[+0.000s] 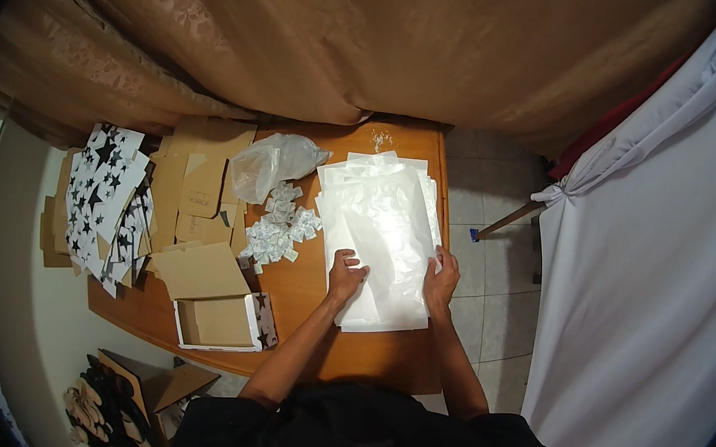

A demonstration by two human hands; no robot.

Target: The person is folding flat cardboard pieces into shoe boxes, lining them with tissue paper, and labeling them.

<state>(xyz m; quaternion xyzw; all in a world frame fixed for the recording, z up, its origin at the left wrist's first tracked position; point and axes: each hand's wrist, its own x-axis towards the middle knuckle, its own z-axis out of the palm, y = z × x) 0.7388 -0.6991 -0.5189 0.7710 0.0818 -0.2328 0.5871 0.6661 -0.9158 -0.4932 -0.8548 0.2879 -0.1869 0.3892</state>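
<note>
A pile of thin white paper sheets lies on the right part of the wooden table, its top sheet glossy and slightly crinkled. My left hand is at the pile's left edge, fingers curled and thumb over the top sheet. At the opposite edge, my right hand pinches the paper, its thumb on top and fingers around the side. Left of the pile are many small white packets in a heap, with a clear plastic bag behind them.
An open cardboard box with a star-patterned side stands at the front left. Flat brown cardboard and star-printed white pieces are stacked farther left. Brown curtains hang behind the table; a white cloth hangs at right. Shoes sit lower left.
</note>
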